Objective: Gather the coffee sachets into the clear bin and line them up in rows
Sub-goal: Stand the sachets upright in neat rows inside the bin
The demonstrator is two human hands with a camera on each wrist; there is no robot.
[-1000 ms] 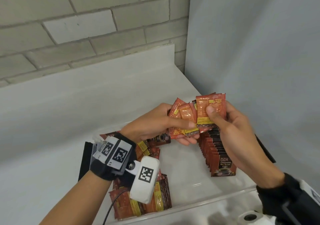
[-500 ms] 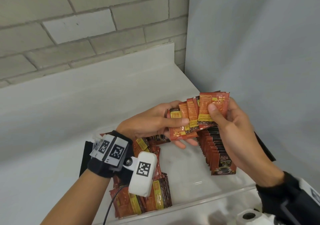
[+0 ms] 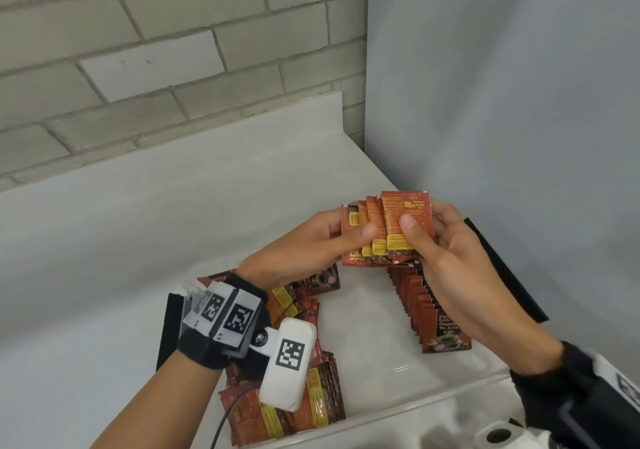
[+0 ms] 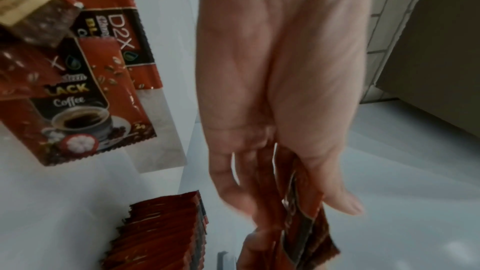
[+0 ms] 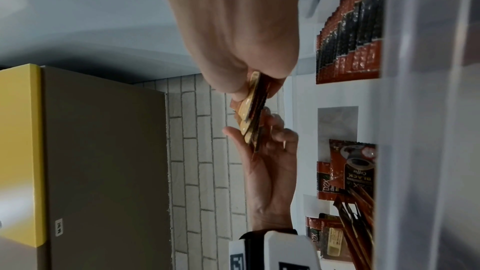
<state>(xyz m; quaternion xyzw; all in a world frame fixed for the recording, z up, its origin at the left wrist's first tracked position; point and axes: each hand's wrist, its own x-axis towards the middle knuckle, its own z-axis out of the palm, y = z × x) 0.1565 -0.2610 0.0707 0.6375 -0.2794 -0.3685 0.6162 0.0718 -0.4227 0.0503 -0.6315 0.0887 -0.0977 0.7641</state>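
Note:
Both hands hold a fanned stack of red coffee sachets point(image 3: 382, 230) above the clear bin point(image 3: 398, 414). My left hand point(image 3: 349, 237) pinches the stack's left side, thumb on the front. My right hand point(image 3: 419, 230) pinches its right side, thumb over the front sachet. The left wrist view shows the same stack point(image 4: 301, 213) edge-on between the left hand's fingers; in the right wrist view the held sachets point(image 5: 253, 114) sit between both hands. Under the hands, a neat upright row of sachets point(image 3: 429, 310) lines the bin's right side. Loose sachets point(image 3: 304, 396) lie heaped on its left.
The bin sits on a white counter point(image 3: 138, 240) in a corner, with a brick wall point(image 3: 173, 50) behind and a grey panel point(image 3: 502, 102) on the right. A black lid edge point(image 3: 505, 272) shows past the right hand. A yellow-edged cabinet point(image 5: 23, 151) appears in the right wrist view.
The fanned sachets have been squared closer together between the two hands, and the stack has risen slightly and shifted right.

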